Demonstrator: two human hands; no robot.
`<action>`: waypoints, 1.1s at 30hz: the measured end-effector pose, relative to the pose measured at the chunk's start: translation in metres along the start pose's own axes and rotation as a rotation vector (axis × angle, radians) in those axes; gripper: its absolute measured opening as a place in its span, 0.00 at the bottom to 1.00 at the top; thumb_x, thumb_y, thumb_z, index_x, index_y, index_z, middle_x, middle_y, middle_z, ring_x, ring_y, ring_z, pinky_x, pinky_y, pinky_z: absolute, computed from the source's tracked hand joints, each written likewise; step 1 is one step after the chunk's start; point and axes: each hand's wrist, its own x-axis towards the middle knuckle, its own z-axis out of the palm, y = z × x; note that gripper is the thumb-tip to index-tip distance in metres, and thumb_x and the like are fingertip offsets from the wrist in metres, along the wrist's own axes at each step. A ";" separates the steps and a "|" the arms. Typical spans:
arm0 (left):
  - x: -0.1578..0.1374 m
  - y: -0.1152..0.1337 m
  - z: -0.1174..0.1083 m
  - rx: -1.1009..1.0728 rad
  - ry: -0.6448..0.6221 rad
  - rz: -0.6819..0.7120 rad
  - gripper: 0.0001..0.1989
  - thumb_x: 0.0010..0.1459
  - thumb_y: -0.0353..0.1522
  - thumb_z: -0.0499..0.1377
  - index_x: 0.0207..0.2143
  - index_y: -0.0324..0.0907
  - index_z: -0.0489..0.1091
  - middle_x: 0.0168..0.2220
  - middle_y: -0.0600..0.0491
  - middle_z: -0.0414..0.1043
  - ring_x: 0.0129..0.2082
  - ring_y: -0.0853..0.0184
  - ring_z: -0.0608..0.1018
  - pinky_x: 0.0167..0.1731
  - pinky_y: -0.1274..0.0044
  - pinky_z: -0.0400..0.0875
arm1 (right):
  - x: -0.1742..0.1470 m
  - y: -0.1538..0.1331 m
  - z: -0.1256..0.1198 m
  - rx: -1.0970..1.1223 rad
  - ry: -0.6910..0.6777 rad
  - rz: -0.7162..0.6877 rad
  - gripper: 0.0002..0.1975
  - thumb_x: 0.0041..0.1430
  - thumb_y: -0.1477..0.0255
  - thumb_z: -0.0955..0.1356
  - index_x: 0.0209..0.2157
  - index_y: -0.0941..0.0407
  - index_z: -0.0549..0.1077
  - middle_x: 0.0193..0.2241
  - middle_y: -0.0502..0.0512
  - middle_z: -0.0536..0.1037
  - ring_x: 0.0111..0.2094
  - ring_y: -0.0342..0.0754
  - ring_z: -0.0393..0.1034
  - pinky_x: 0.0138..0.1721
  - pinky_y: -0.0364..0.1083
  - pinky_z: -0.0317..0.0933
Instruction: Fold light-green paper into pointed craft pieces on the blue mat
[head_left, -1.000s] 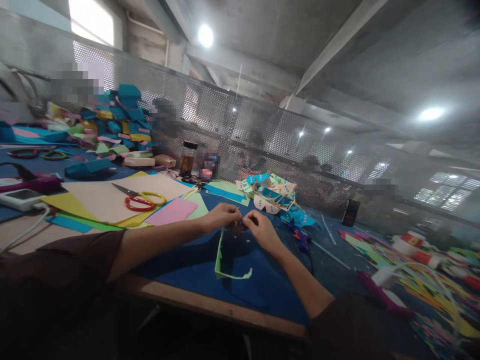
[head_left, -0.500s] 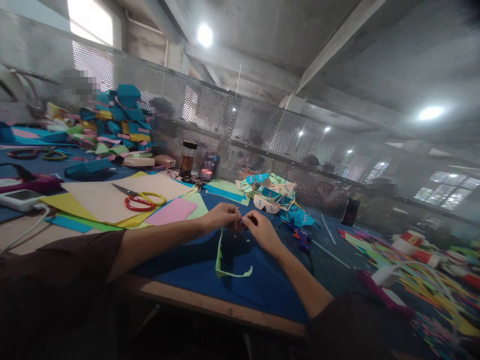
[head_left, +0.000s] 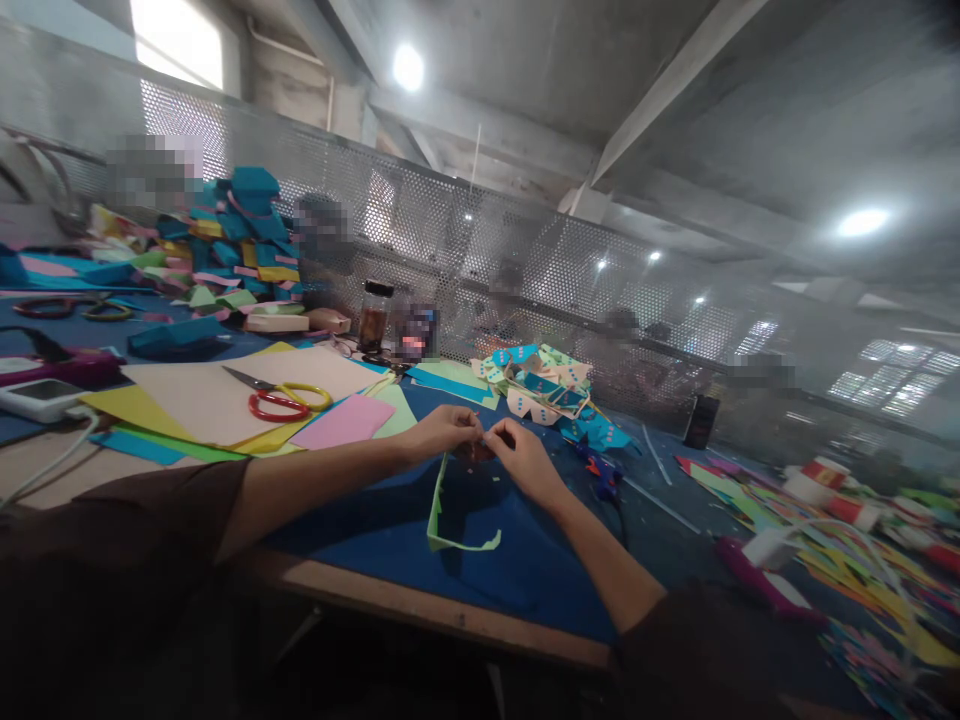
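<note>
A folded light-green paper strip (head_left: 433, 505) hangs below my left hand (head_left: 448, 432), whose fingers are closed on its upper end. The strip bends sharply near the bottom, and its lower part runs to the right over the blue tabletop (head_left: 525, 580). Close against the left fingertips, my right hand (head_left: 521, 455) is pinched with thumb and forefinger together. What lies between the right fingertips is too small to make out.
Scissors (head_left: 281, 400) with red and yellow handles lie on paper sheets (head_left: 187, 390) at left. Ahead is a pile of dotted paper pieces (head_left: 540, 385). A blue glue gun (head_left: 602, 475) lies right of my hands. Coloured strips (head_left: 840, 570) spread at far right.
The green strip's lower end has swung slightly left and up. Both hands stay in nearly the same place, fingertips together.
</note>
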 end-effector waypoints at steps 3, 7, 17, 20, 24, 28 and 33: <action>0.000 0.000 -0.001 0.025 -0.002 0.000 0.10 0.48 0.35 0.64 0.29 0.39 0.68 0.23 0.52 0.76 0.24 0.68 0.78 0.28 0.77 0.69 | 0.001 0.003 0.000 -0.009 -0.020 0.003 0.12 0.62 0.62 0.64 0.30 0.55 0.70 0.27 0.50 0.77 0.31 0.48 0.72 0.36 0.45 0.63; 0.000 0.001 -0.001 0.036 0.008 -0.003 0.10 0.48 0.35 0.64 0.29 0.39 0.68 0.23 0.53 0.76 0.24 0.68 0.78 0.27 0.78 0.68 | 0.001 0.004 0.000 -0.021 -0.018 -0.001 0.12 0.62 0.62 0.64 0.31 0.55 0.71 0.27 0.50 0.77 0.30 0.47 0.71 0.36 0.45 0.62; -0.002 0.003 0.001 0.044 -0.014 0.010 0.09 0.51 0.34 0.64 0.29 0.38 0.68 0.22 0.52 0.76 0.22 0.68 0.77 0.25 0.78 0.68 | 0.000 -0.004 -0.001 -0.005 0.012 -0.033 0.10 0.60 0.66 0.64 0.28 0.55 0.69 0.26 0.50 0.76 0.31 0.48 0.72 0.36 0.45 0.62; -0.001 0.002 0.000 0.038 -0.018 0.012 0.08 0.52 0.33 0.62 0.30 0.38 0.68 0.22 0.52 0.77 0.22 0.68 0.77 0.26 0.77 0.68 | -0.001 -0.005 -0.001 -0.007 0.026 -0.041 0.09 0.60 0.66 0.64 0.27 0.54 0.68 0.26 0.50 0.76 0.31 0.48 0.72 0.37 0.45 0.62; 0.000 0.001 0.000 0.041 -0.009 0.019 0.08 0.52 0.34 0.63 0.29 0.38 0.67 0.22 0.51 0.77 0.22 0.68 0.77 0.24 0.78 0.67 | 0.000 -0.005 0.000 -0.009 0.033 -0.032 0.10 0.60 0.65 0.64 0.28 0.55 0.69 0.27 0.51 0.76 0.31 0.49 0.72 0.37 0.46 0.62; 0.000 -0.001 0.000 0.029 -0.020 0.030 0.10 0.51 0.35 0.63 0.28 0.38 0.67 0.23 0.51 0.77 0.22 0.67 0.78 0.24 0.78 0.67 | 0.000 -0.003 0.000 -0.032 0.046 -0.030 0.10 0.60 0.65 0.64 0.28 0.55 0.69 0.27 0.51 0.76 0.31 0.48 0.71 0.37 0.46 0.61; 0.003 -0.003 -0.003 0.055 -0.003 0.029 0.12 0.49 0.37 0.65 0.28 0.38 0.68 0.23 0.50 0.78 0.23 0.66 0.79 0.25 0.78 0.67 | -0.001 -0.003 0.000 -0.057 0.034 -0.034 0.11 0.60 0.64 0.64 0.29 0.55 0.70 0.26 0.50 0.75 0.31 0.48 0.70 0.36 0.45 0.60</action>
